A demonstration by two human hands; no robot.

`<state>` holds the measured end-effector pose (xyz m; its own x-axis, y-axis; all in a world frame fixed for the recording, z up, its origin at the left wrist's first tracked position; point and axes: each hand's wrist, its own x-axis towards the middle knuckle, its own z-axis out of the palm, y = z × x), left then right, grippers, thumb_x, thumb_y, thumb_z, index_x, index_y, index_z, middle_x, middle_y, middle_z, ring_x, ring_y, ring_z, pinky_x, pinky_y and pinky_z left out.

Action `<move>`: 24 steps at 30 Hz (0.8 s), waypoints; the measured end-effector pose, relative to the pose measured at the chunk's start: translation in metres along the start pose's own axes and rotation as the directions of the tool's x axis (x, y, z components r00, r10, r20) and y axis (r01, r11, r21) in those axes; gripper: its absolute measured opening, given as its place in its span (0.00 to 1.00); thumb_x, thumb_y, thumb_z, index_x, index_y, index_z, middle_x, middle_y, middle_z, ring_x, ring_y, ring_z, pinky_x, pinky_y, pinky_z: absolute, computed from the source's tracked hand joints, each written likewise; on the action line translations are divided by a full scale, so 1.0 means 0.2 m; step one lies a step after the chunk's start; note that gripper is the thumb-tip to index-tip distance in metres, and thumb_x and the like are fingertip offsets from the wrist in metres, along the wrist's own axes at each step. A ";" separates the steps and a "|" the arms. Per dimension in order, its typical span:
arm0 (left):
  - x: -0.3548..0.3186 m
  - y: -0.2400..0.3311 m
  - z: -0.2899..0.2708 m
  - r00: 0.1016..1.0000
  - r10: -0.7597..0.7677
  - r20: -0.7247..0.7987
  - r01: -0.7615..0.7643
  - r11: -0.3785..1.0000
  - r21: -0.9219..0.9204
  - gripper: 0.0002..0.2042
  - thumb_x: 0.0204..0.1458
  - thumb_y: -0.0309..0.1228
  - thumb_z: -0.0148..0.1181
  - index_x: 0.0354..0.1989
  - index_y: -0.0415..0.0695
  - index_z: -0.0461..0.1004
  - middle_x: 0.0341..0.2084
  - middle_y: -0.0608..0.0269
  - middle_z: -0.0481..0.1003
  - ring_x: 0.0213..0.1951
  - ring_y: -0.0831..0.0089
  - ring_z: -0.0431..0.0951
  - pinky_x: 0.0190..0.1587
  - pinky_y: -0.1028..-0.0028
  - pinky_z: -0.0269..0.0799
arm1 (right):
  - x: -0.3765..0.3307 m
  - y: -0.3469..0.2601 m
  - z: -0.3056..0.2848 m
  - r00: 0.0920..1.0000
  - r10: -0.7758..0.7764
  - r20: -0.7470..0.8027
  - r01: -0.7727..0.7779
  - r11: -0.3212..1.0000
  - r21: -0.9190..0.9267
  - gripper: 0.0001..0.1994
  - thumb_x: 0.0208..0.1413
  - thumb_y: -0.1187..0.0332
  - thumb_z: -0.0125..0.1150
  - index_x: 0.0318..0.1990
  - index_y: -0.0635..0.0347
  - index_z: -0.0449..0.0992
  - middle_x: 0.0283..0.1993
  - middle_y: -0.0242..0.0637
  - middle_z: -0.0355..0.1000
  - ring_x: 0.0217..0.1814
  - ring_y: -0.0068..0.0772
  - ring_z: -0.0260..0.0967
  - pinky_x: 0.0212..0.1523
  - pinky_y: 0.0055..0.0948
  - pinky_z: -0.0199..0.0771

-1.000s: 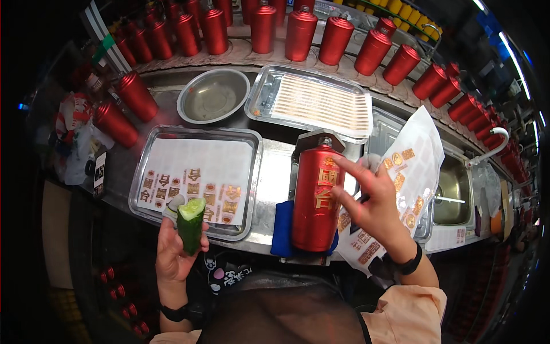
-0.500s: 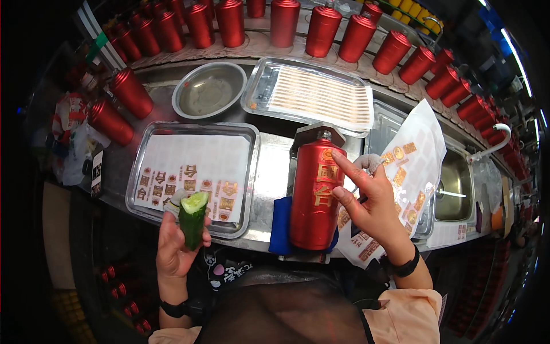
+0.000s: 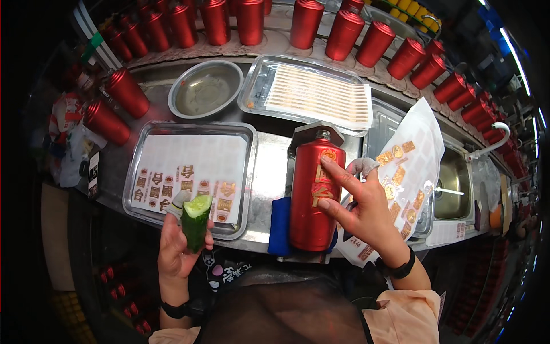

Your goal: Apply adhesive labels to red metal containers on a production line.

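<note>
In my left hand is a short length of cucumber, upright, its pale cut end facing up. A whitish covering wraps a fingertip of that hand. To the right, a red bottle leans back in a metal holder, with gold character decals down its front. My right hand has its fingers apart, the index fingertip on the upper decals and the thumb at the lower one. Greyish coverings show on its other fingers. Beyond it lies a translucent sheet with gold decals.
A steel tray at left holds a decal sheet. Behind stand a metal bowl and another tray with striped gold strips. Red bottles line a curved conveyor at the back. A blue cloth pads the holder; a sink is at right.
My right hand has shifted left and slightly down, its index finger and thumb now over the bottle's decals. The bottles on the conveyor have moved right. My left hand still holds the cucumber.
</note>
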<state>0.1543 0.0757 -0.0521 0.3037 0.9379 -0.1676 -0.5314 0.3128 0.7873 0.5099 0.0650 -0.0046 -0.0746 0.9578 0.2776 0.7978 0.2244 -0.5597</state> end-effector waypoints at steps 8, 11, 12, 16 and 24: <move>0.00 0.00 0.00 1.000 -0.008 0.006 0.008 1.000 -0.006 0.44 0.49 0.38 0.67 0.68 0.41 0.44 0.46 0.38 0.71 0.36 0.59 0.79 0.37 0.65 0.77 | 0.01 0.01 -0.01 1.000 0.015 -0.018 -0.015 1.000 0.001 0.32 0.48 0.51 0.69 0.63 0.36 0.70 0.43 0.47 0.67 0.43 0.46 0.66 0.42 0.39 0.70; 0.00 0.00 0.01 0.999 -0.002 0.036 0.004 0.999 -0.036 0.43 0.49 0.38 0.67 0.68 0.42 0.44 0.46 0.38 0.71 0.36 0.59 0.79 0.36 0.66 0.78 | 0.03 0.01 -0.01 0.999 -0.031 -0.020 0.031 0.999 -0.012 0.32 0.48 0.48 0.68 0.63 0.35 0.70 0.43 0.47 0.67 0.42 0.47 0.66 0.40 0.39 0.71; 0.00 0.00 0.01 1.000 -0.017 0.013 0.017 0.999 -0.029 0.43 0.49 0.38 0.67 0.68 0.42 0.44 0.46 0.38 0.71 0.36 0.59 0.79 0.36 0.66 0.78 | 0.03 0.01 0.00 1.000 -0.007 -0.025 0.007 1.000 -0.006 0.32 0.48 0.48 0.68 0.63 0.35 0.70 0.43 0.47 0.67 0.42 0.47 0.66 0.40 0.39 0.71; 0.01 -0.01 0.01 1.000 -0.024 -0.003 0.024 0.999 -0.035 0.43 0.50 0.38 0.66 0.69 0.44 0.43 0.46 0.39 0.72 0.36 0.59 0.79 0.37 0.66 0.78 | 0.05 0.02 -0.01 0.999 0.004 0.032 -0.002 0.998 -0.059 0.32 0.48 0.46 0.67 0.63 0.34 0.69 0.43 0.48 0.66 0.42 0.48 0.66 0.40 0.40 0.72; 0.02 -0.01 0.01 0.999 -0.034 0.012 0.034 0.999 -0.029 0.42 0.51 0.37 0.66 0.69 0.43 0.44 0.46 0.39 0.71 0.37 0.60 0.79 0.37 0.66 0.78 | 0.07 0.06 0.00 0.998 -0.060 -0.025 0.059 0.997 -0.056 0.32 0.49 0.50 0.68 0.64 0.37 0.68 0.41 0.45 0.66 0.39 0.43 0.66 0.35 0.35 0.70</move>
<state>0.1582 0.0788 -0.0538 0.3311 0.9249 -0.1869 -0.5434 0.3488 0.7636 0.5176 0.0804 -0.0079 -0.1077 0.9378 0.3299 0.8241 0.2699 -0.4980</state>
